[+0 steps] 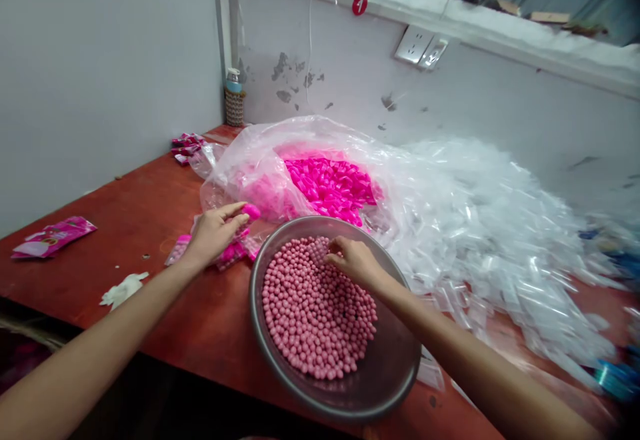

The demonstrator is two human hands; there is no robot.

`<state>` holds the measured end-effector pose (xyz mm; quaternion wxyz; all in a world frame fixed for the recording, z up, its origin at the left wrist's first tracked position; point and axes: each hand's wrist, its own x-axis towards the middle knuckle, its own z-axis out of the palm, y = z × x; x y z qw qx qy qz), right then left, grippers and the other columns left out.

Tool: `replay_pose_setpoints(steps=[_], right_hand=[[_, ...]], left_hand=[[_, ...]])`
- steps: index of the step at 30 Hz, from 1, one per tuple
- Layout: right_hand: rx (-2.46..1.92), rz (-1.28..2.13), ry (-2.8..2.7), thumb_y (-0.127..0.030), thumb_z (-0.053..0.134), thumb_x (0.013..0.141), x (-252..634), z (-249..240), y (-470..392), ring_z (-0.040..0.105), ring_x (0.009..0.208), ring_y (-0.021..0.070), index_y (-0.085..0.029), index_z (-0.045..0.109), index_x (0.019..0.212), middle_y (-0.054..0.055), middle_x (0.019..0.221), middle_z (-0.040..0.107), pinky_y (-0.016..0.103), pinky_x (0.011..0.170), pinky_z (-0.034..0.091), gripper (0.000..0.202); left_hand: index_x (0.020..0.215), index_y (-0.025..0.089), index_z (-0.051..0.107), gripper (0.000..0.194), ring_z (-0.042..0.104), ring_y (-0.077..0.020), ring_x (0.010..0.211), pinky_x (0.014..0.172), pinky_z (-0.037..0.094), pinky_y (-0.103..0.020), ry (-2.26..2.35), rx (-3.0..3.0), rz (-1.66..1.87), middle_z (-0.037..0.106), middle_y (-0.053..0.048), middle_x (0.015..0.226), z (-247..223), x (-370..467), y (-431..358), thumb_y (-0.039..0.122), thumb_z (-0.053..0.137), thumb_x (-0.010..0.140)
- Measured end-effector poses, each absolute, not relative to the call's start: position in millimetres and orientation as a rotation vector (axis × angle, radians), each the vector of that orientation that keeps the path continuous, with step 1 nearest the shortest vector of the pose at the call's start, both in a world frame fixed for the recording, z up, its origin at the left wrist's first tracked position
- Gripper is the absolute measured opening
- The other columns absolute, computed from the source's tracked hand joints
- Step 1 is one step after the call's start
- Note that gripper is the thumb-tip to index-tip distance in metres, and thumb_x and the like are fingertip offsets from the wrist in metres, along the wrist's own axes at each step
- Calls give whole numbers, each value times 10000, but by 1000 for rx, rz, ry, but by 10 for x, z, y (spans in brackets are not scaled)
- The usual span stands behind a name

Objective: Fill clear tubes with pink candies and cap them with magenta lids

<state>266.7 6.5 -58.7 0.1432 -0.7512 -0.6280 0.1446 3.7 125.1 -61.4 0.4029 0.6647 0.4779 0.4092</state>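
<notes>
My left hand point(217, 232) pinches a small bright pink plastic cap point(251, 211) between thumb and fingertips, just left of the metal bowl point(395, 360). Round pink beads point(315, 320) fill much of that bowl. Inside it, the closed fingers of my right hand point(355, 261) grip a small clear container point(318, 251) that looks full of beads; its outline is partly lost among them. Below my left hand lie clear bead-filled containers with pink caps point(233, 253), partly covered by my wrist. Behind the bowl, an open plastic bag point(235, 160) holds a pile of pink caps point(330, 187).
A large heap of clear plastic pieces point(490, 220) covers the right side of the red table point(200, 333). Pink packets point(54, 237) and a white scrap point(124, 290) lie at left. A bottle in a woven holder point(234, 103) stands in the back corner.
</notes>
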Motion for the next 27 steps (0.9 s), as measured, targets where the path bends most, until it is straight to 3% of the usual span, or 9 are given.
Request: replay_pose_setpoints(steps=[6,11,14,19,24,27], right_hand=[[-2152,475,-1727,-320,662,655,2593,-801,185,572,739,215,-154,538,852,67,795,622,276,623,386,286],[-1872,900,-1551,-372,554,748,2651,-741,93,578,606,147,-150,506,749,24,675,601,243,562,434,227],[-1794,997,-1505,-325,532,755,2625,-750,13,577,572,144,-148,495,763,15,643,591,244,536,446,181],[-1844,832,-1698,-227,567,720,2484,-722,26,577,711,165,-150,580,797,38,780,633,258,629,426,110],[-1813,834,-2115,-287,611,731,2449,-498,32,574,847,195,-178,581,1010,54,963,633,277,734,406,300],[-1693,834,-2398,-282,660,699,2434,-494,-13,569,854,190,-193,581,1001,42,960,630,259,735,397,325]], left_hand=[[1057,154,635,344,590,-230,970,915,411,-331,1072,1904,1072,642,-81,1057,-469,171,980,320,567,764],[1153,168,561,373,584,-186,985,884,442,-292,800,2004,919,620,-54,1106,-320,483,685,285,522,802],[1172,149,541,400,550,-212,1045,912,420,-320,765,2135,749,592,-80,1150,-379,654,630,267,533,789],[1086,146,595,314,564,-216,1005,896,417,-328,764,2319,629,623,-80,1086,-496,775,643,173,492,791],[1096,152,590,317,563,-177,1009,904,410,-281,780,2259,748,622,-61,1095,-475,668,625,154,457,808],[1092,158,593,306,569,-162,1001,888,421,-262,749,2187,759,627,-43,1089,-454,590,623,176,463,815]])
